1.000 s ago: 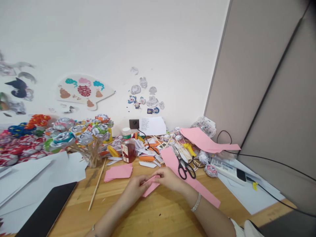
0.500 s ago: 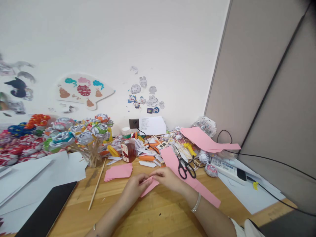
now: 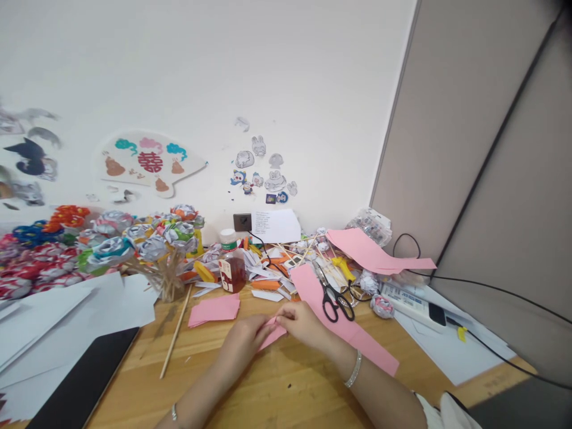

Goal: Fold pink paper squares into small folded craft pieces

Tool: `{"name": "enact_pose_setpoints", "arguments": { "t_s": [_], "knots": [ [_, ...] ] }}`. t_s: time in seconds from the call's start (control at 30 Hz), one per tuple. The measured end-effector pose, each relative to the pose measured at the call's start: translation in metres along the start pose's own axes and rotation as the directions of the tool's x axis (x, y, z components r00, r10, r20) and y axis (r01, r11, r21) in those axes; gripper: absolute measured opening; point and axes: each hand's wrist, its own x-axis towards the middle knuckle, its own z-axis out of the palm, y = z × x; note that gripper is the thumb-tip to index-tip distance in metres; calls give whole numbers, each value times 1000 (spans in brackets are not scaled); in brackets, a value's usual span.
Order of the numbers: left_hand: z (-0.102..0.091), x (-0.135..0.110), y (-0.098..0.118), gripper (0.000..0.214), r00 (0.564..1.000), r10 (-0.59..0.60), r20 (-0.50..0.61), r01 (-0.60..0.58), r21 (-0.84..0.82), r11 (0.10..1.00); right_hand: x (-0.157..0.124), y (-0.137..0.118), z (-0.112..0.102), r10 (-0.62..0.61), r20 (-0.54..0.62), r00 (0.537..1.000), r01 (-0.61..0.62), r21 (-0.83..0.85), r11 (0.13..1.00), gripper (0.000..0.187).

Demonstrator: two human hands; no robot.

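Note:
Between my two hands is a small piece of pink paper (image 3: pixel 273 339), held just above the wooden table. My left hand (image 3: pixel 245 341) pinches its left side, thumb and fingers closed on it. With closed fingertips, my right hand (image 3: pixel 300 322) grips the upper right edge; part of the paper is hidden behind the fingers. A stack of pink paper pieces (image 3: pixel 214 310) lies just beyond my left hand. Black-handled scissors (image 3: pixel 336 302) rest on a long pink paper strip (image 3: pixel 370 345) to the right of my right hand.
A wooden stick (image 3: pixel 176 333) lies left of my hands. Behind stand a jar (image 3: pixel 231 268) and paper flowers (image 3: pixel 154 245) on sticks. Paper scraps (image 3: pixel 268 285) litter the back. White sheets (image 3: pixel 44 322) and a black flat panel (image 3: pixel 84 381) lie left, a power strip (image 3: pixel 413 307) right.
My left hand has shifted slightly along the pink paper, and the fingers of both hands have moved a little at its edge. Nothing else on the table has moved.

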Motion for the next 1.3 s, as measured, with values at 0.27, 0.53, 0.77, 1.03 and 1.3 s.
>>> {"name": "enact_pose_setpoints", "arguments": {
  "t_s": [0.27,0.53,0.77,1.03,1.3],
  "knots": [
    [1,1,-2,40,999,-14,40,16,-31,999,-2,-7,-3,-6,63,998,4,43,999,14],
    [4,0,-6,37,1000,-27,-1,27,-156,987,-2,-7,-6,-38,103,994,41,-28,999,17],
    [5,0,-4,38,999,-35,21,36,-91,995,0,0,-6,-57,96,994,61,-36,997,23],
    [6,-1,-5,32,997,-22,70,25,-41,999,3,10,-4,-43,84,996,46,-30,999,24],
    [8,0,-5,37,998,-29,58,32,-48,998,3,8,-4,-47,81,996,50,-36,998,28]
  ]
}}
